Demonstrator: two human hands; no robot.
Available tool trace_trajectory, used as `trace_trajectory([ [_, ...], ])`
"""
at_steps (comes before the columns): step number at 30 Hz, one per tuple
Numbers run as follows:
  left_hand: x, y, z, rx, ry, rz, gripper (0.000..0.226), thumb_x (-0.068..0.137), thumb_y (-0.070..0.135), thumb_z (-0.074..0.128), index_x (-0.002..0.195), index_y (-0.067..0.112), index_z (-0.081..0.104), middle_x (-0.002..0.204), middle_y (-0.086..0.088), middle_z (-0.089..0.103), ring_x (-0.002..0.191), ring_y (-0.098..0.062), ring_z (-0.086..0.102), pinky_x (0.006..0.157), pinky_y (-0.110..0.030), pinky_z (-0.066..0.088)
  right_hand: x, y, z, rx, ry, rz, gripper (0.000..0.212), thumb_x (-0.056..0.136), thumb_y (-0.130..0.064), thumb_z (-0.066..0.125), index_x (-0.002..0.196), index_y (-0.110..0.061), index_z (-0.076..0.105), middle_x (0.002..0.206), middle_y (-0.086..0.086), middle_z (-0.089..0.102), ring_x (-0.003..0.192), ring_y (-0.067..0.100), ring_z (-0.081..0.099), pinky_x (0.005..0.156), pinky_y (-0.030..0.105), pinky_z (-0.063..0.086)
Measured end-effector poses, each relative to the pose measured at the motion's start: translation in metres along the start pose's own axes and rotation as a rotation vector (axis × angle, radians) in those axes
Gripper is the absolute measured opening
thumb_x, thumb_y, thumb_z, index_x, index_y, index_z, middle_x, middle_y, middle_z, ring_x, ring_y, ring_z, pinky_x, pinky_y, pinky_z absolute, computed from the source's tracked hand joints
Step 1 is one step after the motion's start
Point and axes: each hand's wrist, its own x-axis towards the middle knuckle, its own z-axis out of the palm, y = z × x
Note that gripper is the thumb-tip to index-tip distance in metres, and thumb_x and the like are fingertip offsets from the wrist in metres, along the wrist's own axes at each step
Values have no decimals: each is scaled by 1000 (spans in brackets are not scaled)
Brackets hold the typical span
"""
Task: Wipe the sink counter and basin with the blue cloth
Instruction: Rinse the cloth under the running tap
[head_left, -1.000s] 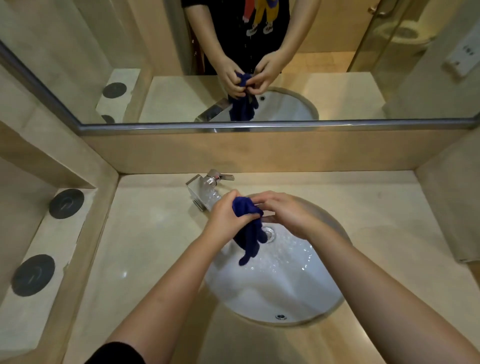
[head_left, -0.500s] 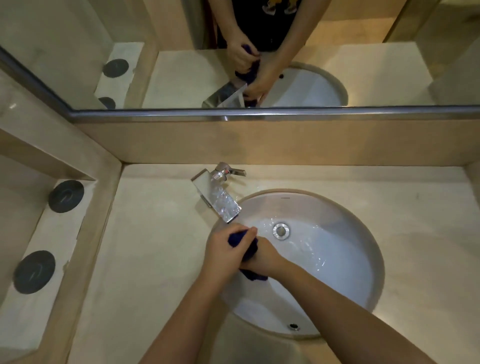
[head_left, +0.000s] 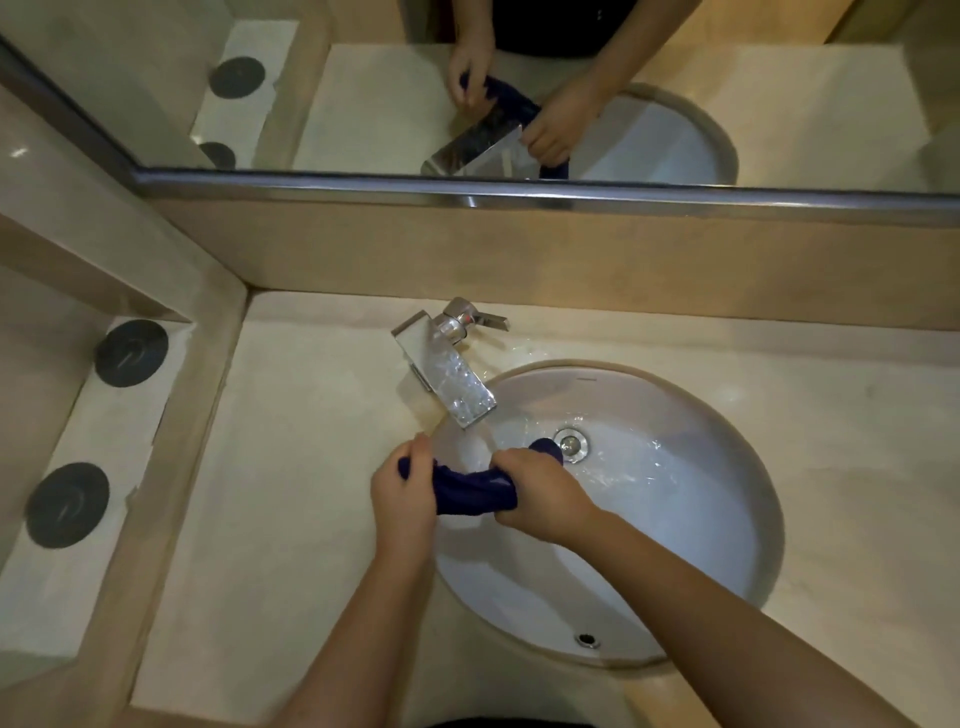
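Observation:
The dark blue cloth (head_left: 470, 491) is stretched and twisted between both hands over the left side of the white basin (head_left: 691, 519). My left hand (head_left: 405, 499) grips its left end above the basin's left rim. My right hand (head_left: 540, 496) grips the other end, and a tip of cloth pokes out beside the drain (head_left: 571, 443). Water runs from the chrome faucet (head_left: 449, 374) into the basin just behind the cloth. The beige counter (head_left: 301, 467) surrounds the basin.
A mirror (head_left: 571, 93) with a metal lower edge runs along the back wall and reflects the hands and faucet. A lower ledge (head_left: 104, 426) at the left carries two dark round discs. An overflow hole (head_left: 587, 640) sits at the basin's near rim.
The cloth was bunched between both hands, which were close together; now the hands have pulled apart and the cloth is stretched out and twisted between them. The camera has tilted further down.

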Motion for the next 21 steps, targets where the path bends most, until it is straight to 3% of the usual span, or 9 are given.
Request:
trace_trajectory([
  [3, 1, 4, -6, -100, 48, -61, 40, 94, 32, 52, 65, 5, 46, 64, -4, 44, 61, -16, 41, 62, -32, 32, -4, 9, -6, -57, 30, -63, 41, 69, -26, 70, 107, -23, 56, 97, -6, 63, 86, 15, 56, 76, 32, 45],
  [6, 2, 15, -15, -184, 92, -59, 42, 95, 35, 52, 55, 20, 52, 58, 3, 50, 62, -17, 46, 62, -32, 36, -2, 13, -9, -97, 51, -62, 55, 69, -32, 71, 120, -26, 52, 105, -7, 62, 96, 14, 54, 87, 31, 38],
  [9, 9, 21, -26, -252, 130, -37, 42, 96, 34, 52, 56, 22, 53, 55, 10, 54, 59, -12, 51, 61, -30, 39, 3, 11, -15, -50, 50, -45, 54, 65, -30, 71, 116, -26, 52, 99, -9, 64, 92, 14, 56, 93, 34, 38],
  [11, 14, 17, -32, -252, 119, -17, 40, 97, 34, 50, 60, 18, 52, 57, 9, 56, 61, -12, 55, 62, -30, 41, 6, 8, -19, 38, 37, -12, 50, 66, -24, 72, 113, -25, 51, 96, -9, 65, 86, 14, 60, 88, 32, 42],
  [13, 20, 7, -37, -125, 42, 69, 40, 99, 31, 49, 64, 10, 51, 63, -2, 60, 66, -16, 60, 64, -30, 43, 9, 6, -23, 187, 10, 61, 49, 70, -14, 72, 112, -27, 49, 98, -5, 65, 84, 16, 63, 75, 30, 52],
  [15, 27, -8, -43, 149, -87, 184, 38, 98, 25, 52, 67, 5, 53, 67, -9, 61, 67, -18, 57, 63, -25, 42, 14, 3, -25, 302, 37, 146, 47, 72, -7, 69, 107, -30, 48, 94, -2, 66, 76, 19, 67, 66, 37, 58],
  [18, 34, -28, -48, 473, -257, 291, 24, 91, 22, 62, 68, 16, 60, 68, 9, 60, 68, -9, 56, 63, -22, 44, 23, 0, -29, 402, 112, 249, 39, 74, -6, 64, 102, -29, 48, 80, 6, 68, 61, 25, 68, 55, 46, 58],
  [20, 35, -32, -44, 617, -346, 393, 6, 85, 24, 68, 84, 23, 63, 86, 13, 61, 82, -4, 56, 72, -23, 46, 28, -4, -29, 417, 103, 255, 41, 75, -8, 65, 103, -30, 45, 76, 7, 65, 59, 26, 67, 53, 48, 58],
  [21, 35, -31, -40, 675, -385, 452, 18, 80, 25, 71, 95, 24, 61, 94, 12, 59, 88, -5, 54, 74, -22, 45, 29, -6, -29, 411, 95, 250, 45, 74, -9, 67, 104, -31, 43, 75, 6, 64, 60, 26, 67, 54, 50, 58],
])
